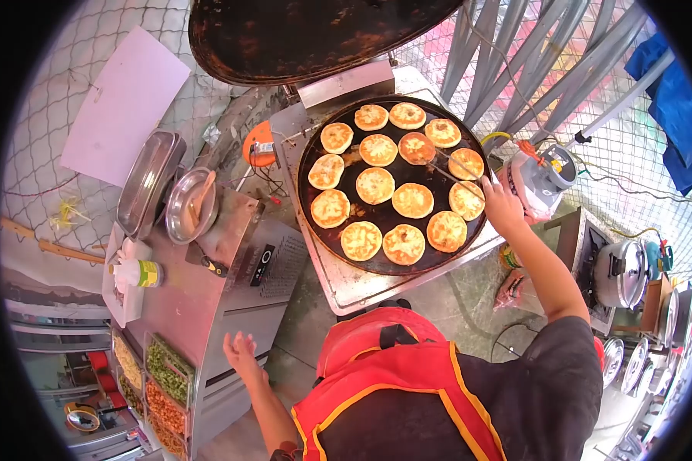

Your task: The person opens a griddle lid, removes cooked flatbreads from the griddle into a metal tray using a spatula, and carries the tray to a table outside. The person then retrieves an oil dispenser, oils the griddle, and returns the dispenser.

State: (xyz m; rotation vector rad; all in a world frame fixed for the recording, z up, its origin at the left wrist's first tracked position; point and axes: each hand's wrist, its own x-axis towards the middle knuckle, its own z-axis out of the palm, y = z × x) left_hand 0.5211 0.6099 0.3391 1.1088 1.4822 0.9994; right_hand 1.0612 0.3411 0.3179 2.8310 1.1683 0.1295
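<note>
Several browned round cakes (413, 200) lie on a large black round griddle (338, 250). My right hand (503, 206) is at the griddle's right edge, its fingers closed on metal tongs (455, 174). The tongs reach left over the griddle, and their tips are at a darker browned cake (416, 148) in the upper middle. Away from the griddle, to the lower left, my left hand (242, 355) is beside the metal counter, fingers apart and holding nothing.
The griddle's raised lid (315, 38) stands behind it. A metal bowl (183, 219) with a wooden utensil, a bottle (137, 273) and trays of chopped food (168, 373) are on the left counter. A gas cylinder (542, 170) and a pot (621, 273) stand at right.
</note>
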